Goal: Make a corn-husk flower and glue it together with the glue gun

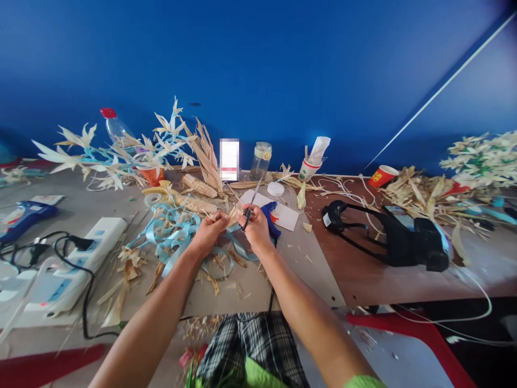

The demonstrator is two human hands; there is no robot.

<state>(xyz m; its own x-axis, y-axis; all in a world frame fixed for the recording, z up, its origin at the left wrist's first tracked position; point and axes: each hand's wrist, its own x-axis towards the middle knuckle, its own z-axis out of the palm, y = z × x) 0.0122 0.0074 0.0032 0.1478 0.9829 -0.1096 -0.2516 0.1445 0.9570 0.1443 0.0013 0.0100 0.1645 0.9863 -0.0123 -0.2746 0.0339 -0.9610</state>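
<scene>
Both hands meet over the table, close together. The left hand (pixel 210 229) has its fingers pinched shut on a pale husk strip (pixel 233 215), which sticks out from its fingertips toward the other hand. The right hand (pixel 255 226) is curled tight around the handles of the scissors (pixel 251 202), whose blades rise up and away from its knuckles. Whether the blades touch the husk strip is too small to tell.

Just under both sets of fingers lies a tangle of light blue ribbon (pixel 173 231) among husk scraps. Right behind the right fingers sits a blue glue gun (pixel 271 215) on a white card (pixel 285 215). Beyond the left fingers rest corn cobs (pixel 200 186). Well out past the left wrist is a white power strip (pixel 92 250).
</scene>
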